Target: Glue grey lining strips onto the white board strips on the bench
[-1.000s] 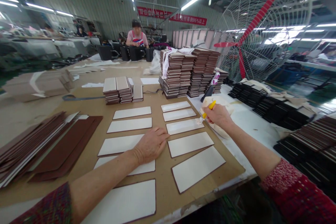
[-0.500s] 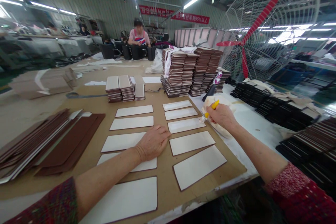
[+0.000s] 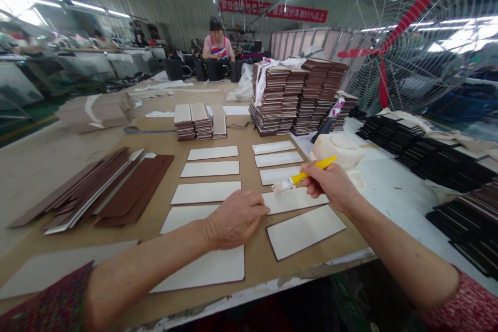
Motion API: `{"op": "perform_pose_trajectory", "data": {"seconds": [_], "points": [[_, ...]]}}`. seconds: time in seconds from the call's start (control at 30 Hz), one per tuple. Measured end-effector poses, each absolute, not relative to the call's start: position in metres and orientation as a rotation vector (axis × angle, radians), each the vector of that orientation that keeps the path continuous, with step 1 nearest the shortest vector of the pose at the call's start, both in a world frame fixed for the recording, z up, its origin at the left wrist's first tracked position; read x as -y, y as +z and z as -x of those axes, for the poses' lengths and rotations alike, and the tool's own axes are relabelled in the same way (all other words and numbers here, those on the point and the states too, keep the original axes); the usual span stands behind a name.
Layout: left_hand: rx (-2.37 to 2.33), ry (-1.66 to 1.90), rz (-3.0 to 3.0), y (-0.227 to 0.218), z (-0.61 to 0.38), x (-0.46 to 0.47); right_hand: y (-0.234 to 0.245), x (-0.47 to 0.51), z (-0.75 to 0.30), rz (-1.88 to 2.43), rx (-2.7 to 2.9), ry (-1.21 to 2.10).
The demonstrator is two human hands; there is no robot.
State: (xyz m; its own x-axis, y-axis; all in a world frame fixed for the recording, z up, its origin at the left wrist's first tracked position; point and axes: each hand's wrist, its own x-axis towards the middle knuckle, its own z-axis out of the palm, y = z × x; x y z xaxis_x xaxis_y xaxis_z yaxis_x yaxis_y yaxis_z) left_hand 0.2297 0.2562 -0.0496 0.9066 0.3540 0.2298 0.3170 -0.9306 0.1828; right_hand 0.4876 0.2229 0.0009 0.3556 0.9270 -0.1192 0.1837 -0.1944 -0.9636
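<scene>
My right hand (image 3: 324,182) is closed around the yellow handle of a paintbrush (image 3: 311,170). The white-coated bristles touch the top of a white panel (image 3: 295,201) in the right column, second from the front. At that panel's left end, the curled fingers of my left hand (image 3: 238,218) press on its edge; their undersides are hidden. Another white panel (image 3: 307,231) lies nearer me, slightly turned. Behind lie several more, including a panel (image 3: 278,175) with a wet-looking white surface. A left column of white panels (image 3: 206,193) is partly covered by my left hand and forearm.
A whitish, crusted tub (image 3: 336,149) stands right of the panels. Tall stacks of brown-edged boards (image 3: 280,101) and shorter stacks (image 3: 194,122) stand behind. Brown strips (image 3: 128,187) lie left, black stacks (image 3: 424,150) right. A large fan (image 3: 383,52) and a co-worker (image 3: 218,47) are beyond.
The brush has moved left and nearer, from the third panel's right end onto the panel in front of it. My left hand has shifted to that panel's edge. The view has turned left.
</scene>
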Motion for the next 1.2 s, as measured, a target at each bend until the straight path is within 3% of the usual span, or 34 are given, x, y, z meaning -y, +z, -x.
{"op": "perform_pose_trajectory", "data": {"seconds": [0.57, 1.2], "points": [[-0.549, 0.379, -2.942, -0.081, -0.228, -0.250, -0.029, -0.217, -0.468, 1.654, 1.094, 1.013], [-0.543, 0.457, -2.886, -0.083, -0.230, -0.248, -0.013, -0.211, -0.509, 1.954, 1.192, 0.766]]}}
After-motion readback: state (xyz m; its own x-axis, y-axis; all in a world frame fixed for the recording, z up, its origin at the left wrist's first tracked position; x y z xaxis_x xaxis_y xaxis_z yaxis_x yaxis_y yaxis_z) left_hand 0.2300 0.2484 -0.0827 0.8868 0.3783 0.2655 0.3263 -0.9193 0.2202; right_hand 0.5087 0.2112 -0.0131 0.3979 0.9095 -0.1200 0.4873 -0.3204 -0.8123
